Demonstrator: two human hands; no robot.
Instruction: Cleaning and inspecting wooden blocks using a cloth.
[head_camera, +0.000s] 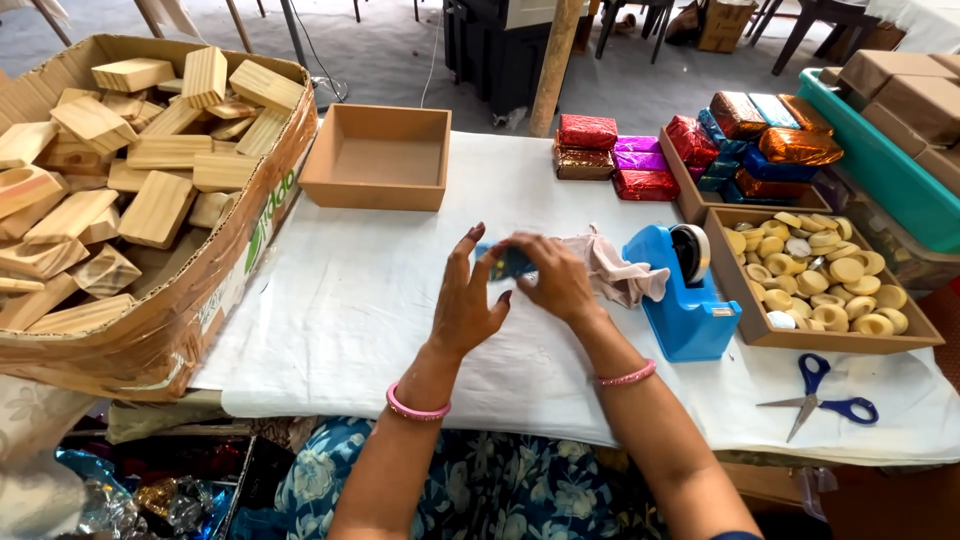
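Pinching a small blue packet (508, 262) between both hands (468, 300) (555, 280), fingers closed on its ends; it looks light, crinkly, slippery.

Tape dispenser (685, 295) sits between cloth (620, 275) and tray (750, 325); scissors (825, 395) in front.

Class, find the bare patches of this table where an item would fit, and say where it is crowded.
Bare cloth lies between the cardboard box of wooden blocks, the empty tray and the left hand. It is crowded on the right: tape dispenser, tray of discs, scissors.
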